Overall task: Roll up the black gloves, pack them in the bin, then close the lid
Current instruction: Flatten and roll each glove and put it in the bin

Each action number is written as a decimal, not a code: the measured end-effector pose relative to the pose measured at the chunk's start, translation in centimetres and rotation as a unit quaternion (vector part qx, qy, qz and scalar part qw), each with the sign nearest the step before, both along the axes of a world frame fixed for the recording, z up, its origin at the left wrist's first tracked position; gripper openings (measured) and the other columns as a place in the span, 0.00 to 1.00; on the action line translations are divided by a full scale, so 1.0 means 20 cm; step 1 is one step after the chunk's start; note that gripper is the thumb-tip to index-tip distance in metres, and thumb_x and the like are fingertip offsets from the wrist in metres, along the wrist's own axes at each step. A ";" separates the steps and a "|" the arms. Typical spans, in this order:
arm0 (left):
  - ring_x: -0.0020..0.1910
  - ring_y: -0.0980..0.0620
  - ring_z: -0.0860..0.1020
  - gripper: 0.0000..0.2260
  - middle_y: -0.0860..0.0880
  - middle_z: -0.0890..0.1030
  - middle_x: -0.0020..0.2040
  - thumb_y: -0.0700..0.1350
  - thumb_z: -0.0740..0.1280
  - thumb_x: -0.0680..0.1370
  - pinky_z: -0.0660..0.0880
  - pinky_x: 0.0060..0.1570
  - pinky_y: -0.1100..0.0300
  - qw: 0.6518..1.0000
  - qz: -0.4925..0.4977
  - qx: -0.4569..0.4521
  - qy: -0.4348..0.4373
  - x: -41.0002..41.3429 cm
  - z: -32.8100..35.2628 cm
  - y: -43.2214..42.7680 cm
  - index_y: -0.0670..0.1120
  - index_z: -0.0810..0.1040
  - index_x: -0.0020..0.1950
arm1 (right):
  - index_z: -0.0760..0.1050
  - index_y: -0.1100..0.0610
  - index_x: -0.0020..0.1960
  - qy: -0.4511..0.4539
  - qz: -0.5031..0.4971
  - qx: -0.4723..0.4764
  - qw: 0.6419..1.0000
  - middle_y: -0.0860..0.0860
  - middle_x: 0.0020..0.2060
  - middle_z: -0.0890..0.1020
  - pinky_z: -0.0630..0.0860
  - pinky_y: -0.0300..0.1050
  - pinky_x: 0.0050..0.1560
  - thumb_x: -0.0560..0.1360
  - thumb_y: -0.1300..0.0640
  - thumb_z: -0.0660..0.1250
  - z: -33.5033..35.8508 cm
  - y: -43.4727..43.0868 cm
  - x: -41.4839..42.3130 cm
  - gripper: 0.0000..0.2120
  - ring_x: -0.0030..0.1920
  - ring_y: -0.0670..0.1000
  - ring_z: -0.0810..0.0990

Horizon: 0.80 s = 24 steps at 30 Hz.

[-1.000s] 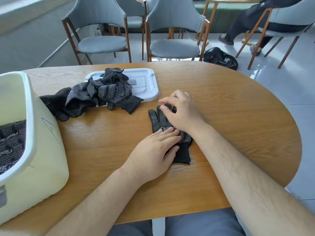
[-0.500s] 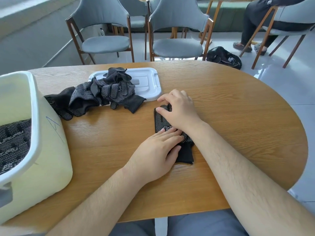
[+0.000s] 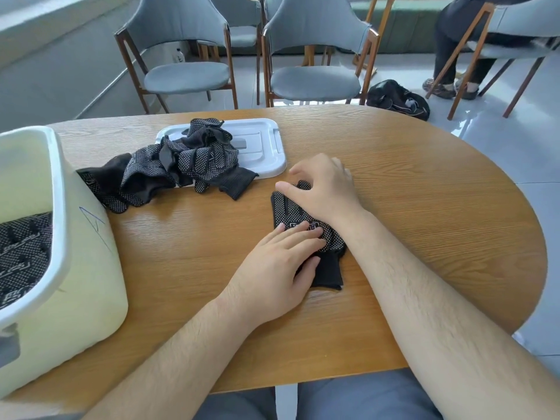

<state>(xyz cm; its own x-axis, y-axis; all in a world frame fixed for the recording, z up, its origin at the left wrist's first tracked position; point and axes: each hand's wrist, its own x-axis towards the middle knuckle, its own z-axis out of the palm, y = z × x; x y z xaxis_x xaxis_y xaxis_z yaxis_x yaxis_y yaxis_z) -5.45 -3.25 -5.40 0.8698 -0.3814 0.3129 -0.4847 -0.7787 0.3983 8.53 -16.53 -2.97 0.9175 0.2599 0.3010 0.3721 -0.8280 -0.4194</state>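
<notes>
A black dotted glove (image 3: pixel 286 212) lies flat on the wooden table (image 3: pixel 424 213), fingers pointing away, cuff toward me. My right hand (image 3: pixel 322 189) grips its fingertips, which curl upward. My left hand (image 3: pixel 278 268) presses flat on the palm and cuff. A loose pile of black gloves (image 3: pixel 178 165) rests to the left, partly on the white lid (image 3: pixel 266 147). The pale bin (image 3: pixel 57 237) stands at the left edge with dotted gloves (image 3: pixel 21 253) inside.
Grey chairs (image 3: pixel 315 65) stand past the table's far edge. A black bag (image 3: pixel 397 98) lies on the floor, and a person's legs (image 3: pixel 448 65) show at the far right. The table's rounded edge curves on the right.
My right hand has drawn the glove's spread fingers together and started to curl the tips back toward me. My left hand has kept its place on the cuff.
</notes>
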 end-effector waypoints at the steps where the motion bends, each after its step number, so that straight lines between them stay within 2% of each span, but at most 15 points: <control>1: 0.77 0.54 0.67 0.18 0.55 0.75 0.73 0.50 0.58 0.83 0.63 0.77 0.49 1.000 -0.001 0.000 0.001 0.00 0.00 0.00 0.49 0.78 0.69 | 0.79 0.42 0.61 0.005 -0.002 -0.014 1.000 0.45 0.58 0.77 0.66 0.52 0.65 0.74 0.29 0.64 0.00 -0.02 0.00 0.23 0.64 0.50 0.71; 3: 0.77 0.55 0.67 0.18 0.55 0.75 0.73 0.50 0.58 0.82 0.63 0.77 0.50 1.000 0.000 0.000 0.001 0.00 0.00 0.00 0.50 0.78 0.69 | 0.79 0.42 0.62 0.017 -0.013 -0.019 1.000 0.45 0.59 0.77 0.65 0.52 0.65 0.75 0.30 0.64 0.00 -0.04 0.02 0.22 0.64 0.50 0.72; 6: 0.77 0.56 0.66 0.17 0.56 0.75 0.72 0.50 0.59 0.82 0.63 0.77 0.50 1.000 0.001 -0.001 0.000 0.00 0.00 0.00 0.50 0.78 0.69 | 0.79 0.43 0.60 0.023 -0.040 0.050 0.998 0.45 0.56 0.78 0.67 0.51 0.65 0.78 0.33 0.62 0.00 -0.09 0.04 0.19 0.63 0.50 0.74; 8: 0.77 0.57 0.66 0.18 0.57 0.75 0.72 0.51 0.58 0.82 0.63 0.76 0.51 1.000 0.003 -0.003 0.001 0.00 0.01 0.00 0.51 0.79 0.68 | 0.79 0.42 0.61 0.043 -0.048 0.083 0.994 0.44 0.55 0.78 0.69 0.54 0.67 0.76 0.30 0.63 0.00 -0.15 0.04 0.21 0.61 0.49 0.75; 11: 0.76 0.57 0.67 0.18 0.57 0.76 0.72 0.51 0.58 0.82 0.64 0.76 0.51 1.000 0.003 -0.007 -0.002 0.00 0.01 0.00 0.51 0.79 0.68 | 0.76 0.41 0.65 0.080 -0.050 0.026 0.995 0.44 0.61 0.76 0.66 0.55 0.70 0.70 0.25 0.66 -0.01 -0.20 0.02 0.30 0.66 0.50 0.71; 16: 0.76 0.57 0.67 0.17 0.57 0.76 0.72 0.50 0.60 0.82 0.64 0.76 0.50 1.000 0.005 -0.011 0.000 0.00 0.01 0.00 0.51 0.79 0.68 | 0.78 0.42 0.63 0.071 -0.084 0.026 0.994 0.45 0.62 0.76 0.64 0.53 0.69 0.73 0.28 0.65 -0.01 -0.18 0.04 0.24 0.66 0.51 0.71; 19: 0.76 0.56 0.68 0.17 0.56 0.76 0.71 0.50 0.60 0.82 0.65 0.76 0.50 1.000 0.004 -0.015 0.000 -0.01 0.01 0.00 0.50 0.80 0.67 | 0.77 0.41 0.63 0.080 -0.068 0.054 0.993 0.44 0.59 0.77 0.66 0.53 0.68 0.77 0.31 0.61 -0.01 -0.20 0.02 0.22 0.65 0.50 0.72; 24: 0.75 0.55 0.69 0.16 0.55 0.77 0.70 0.50 0.62 0.81 0.67 0.74 0.48 1.000 0.006 -0.018 -0.005 0.00 0.01 0.00 0.49 0.81 0.66 | 0.75 0.39 0.66 0.118 -0.010 0.070 0.991 0.41 0.59 0.75 0.68 0.54 0.68 0.70 0.26 0.67 -0.02 -0.32 -0.05 0.29 0.64 0.47 0.71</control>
<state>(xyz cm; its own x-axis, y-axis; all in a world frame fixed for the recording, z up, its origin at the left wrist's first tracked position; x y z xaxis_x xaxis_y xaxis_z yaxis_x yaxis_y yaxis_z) -5.52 -3.21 -5.14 0.8713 -0.3597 0.3339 -0.4793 -0.7699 0.4213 7.51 -22.90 -3.38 0.9711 0.2119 0.1098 0.2345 -0.7617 -0.6040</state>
